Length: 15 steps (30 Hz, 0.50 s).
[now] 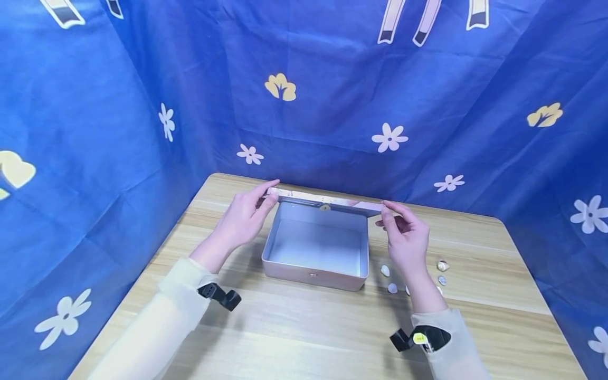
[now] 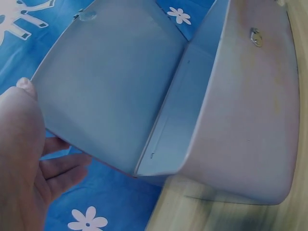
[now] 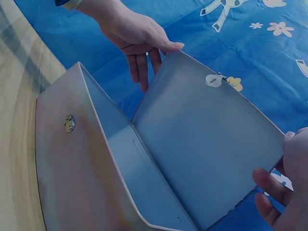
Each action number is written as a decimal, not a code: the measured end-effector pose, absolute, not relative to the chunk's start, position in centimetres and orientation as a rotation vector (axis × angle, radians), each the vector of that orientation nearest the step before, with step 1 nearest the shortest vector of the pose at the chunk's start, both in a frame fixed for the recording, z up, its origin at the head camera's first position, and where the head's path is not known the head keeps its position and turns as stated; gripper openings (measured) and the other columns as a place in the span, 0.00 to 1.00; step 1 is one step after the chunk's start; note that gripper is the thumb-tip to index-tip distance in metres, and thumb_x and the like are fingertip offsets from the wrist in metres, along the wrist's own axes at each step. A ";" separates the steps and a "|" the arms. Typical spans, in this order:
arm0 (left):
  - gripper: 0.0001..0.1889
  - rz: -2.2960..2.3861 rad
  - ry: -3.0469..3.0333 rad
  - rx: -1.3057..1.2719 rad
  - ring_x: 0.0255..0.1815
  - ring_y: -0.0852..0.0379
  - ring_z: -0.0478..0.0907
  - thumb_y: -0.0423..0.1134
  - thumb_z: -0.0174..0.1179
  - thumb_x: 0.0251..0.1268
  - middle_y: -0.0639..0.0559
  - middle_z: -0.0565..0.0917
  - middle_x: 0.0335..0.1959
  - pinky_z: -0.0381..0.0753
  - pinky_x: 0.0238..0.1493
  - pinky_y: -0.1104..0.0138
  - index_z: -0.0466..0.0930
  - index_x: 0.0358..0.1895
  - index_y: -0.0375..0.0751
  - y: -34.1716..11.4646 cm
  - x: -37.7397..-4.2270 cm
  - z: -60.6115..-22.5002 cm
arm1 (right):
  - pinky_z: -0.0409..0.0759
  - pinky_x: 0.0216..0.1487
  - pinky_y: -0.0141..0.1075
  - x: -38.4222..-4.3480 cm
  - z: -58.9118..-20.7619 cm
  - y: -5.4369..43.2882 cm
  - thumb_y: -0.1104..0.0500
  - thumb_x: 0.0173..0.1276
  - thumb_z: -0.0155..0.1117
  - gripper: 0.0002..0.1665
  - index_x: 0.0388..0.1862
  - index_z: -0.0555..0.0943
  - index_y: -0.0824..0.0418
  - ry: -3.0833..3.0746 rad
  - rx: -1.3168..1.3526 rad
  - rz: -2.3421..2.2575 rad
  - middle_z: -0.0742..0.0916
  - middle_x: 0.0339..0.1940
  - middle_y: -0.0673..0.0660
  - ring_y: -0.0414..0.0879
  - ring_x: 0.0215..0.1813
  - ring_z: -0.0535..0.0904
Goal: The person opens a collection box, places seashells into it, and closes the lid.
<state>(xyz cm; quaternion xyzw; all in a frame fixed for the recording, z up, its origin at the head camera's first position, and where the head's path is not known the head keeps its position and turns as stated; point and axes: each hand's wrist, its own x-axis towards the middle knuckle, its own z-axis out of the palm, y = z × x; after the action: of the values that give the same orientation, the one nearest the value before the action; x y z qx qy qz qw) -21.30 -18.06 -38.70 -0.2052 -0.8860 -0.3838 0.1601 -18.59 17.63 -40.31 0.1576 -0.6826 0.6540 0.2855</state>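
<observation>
A pale pinkish metal box [image 1: 313,277] stands on the table with its hinged lid [image 1: 328,201] raised, tilted up at the back edge. My left hand [image 1: 244,216] pinches the lid's left corner between thumb and fingers. At the right corner my right hand [image 1: 408,237] grips the lid the same way, thumb on the inner face. Both wrist views show the bluish-grey inside of the lid [image 2: 110,86] and a small clasp plate [image 3: 213,80] at its free edge. A metal catch [image 2: 256,37] sits on the box's front wall.
Several small shells lie right of the box, among them a white shell [image 1: 385,271] and a brownish spiral shell [image 1: 443,265]; my right forearm partly covers this group. A blue patterned cloth [image 1: 328,105] hangs behind and beside the wooden table [image 1: 304,338].
</observation>
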 end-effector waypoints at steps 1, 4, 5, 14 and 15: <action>0.27 -1.108 -2.520 -0.591 0.46 0.49 0.87 0.52 0.49 0.87 0.43 0.89 0.47 0.84 0.56 0.51 0.73 0.77 0.40 -18.0 -21.2 -38.8 | 0.87 0.36 0.29 -18.7 -40.3 17.6 0.72 0.76 0.65 0.12 0.54 0.87 0.76 -1.830 0.410 1.741 0.88 0.50 0.71 0.41 0.30 0.88; 0.28 -1.117 -2.481 -0.603 0.57 0.45 0.86 0.49 0.51 0.87 0.41 0.84 0.64 0.82 0.63 0.50 0.68 0.80 0.40 -17.9 -21.1 -39.0 | 0.87 0.35 0.28 -19.0 -40.1 17.5 0.70 0.76 0.66 0.11 0.54 0.88 0.73 -1.840 0.369 1.728 0.89 0.50 0.70 0.41 0.29 0.88; 0.28 -1.112 -2.467 -0.605 0.59 0.45 0.86 0.48 0.51 0.87 0.41 0.82 0.68 0.82 0.64 0.51 0.66 0.81 0.40 -17.9 -21.1 -39.2 | 0.87 0.35 0.28 -19.1 -40.1 17.4 0.69 0.76 0.67 0.12 0.54 0.88 0.73 -1.839 0.355 1.730 0.90 0.50 0.69 0.41 0.29 0.88; 0.23 -1.004 -2.303 -0.537 0.37 0.53 0.86 0.46 0.57 0.84 0.46 0.89 0.55 0.87 0.46 0.52 0.77 0.75 0.45 -17.8 -21.5 -39.2 | 0.87 0.32 0.30 -20.0 -40.1 16.8 0.70 0.75 0.68 0.12 0.54 0.87 0.76 -1.793 0.302 1.753 0.91 0.49 0.67 0.41 0.25 0.86; 0.22 -1.002 -2.294 -0.533 0.32 0.54 0.84 0.46 0.58 0.84 0.46 0.91 0.51 0.86 0.42 0.53 0.78 0.74 0.45 -17.8 -21.5 -39.2 | 0.87 0.31 0.30 -20.1 -40.1 16.7 0.70 0.75 0.68 0.12 0.54 0.87 0.75 -1.795 0.298 1.746 0.91 0.48 0.66 0.41 0.25 0.86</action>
<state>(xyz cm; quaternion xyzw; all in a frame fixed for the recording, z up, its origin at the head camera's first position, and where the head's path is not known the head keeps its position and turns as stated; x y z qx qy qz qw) -21.50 -17.83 -39.20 -0.1996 -0.8585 -0.3752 0.2870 -20.10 16.73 -40.09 0.1126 -0.6778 0.6595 0.3049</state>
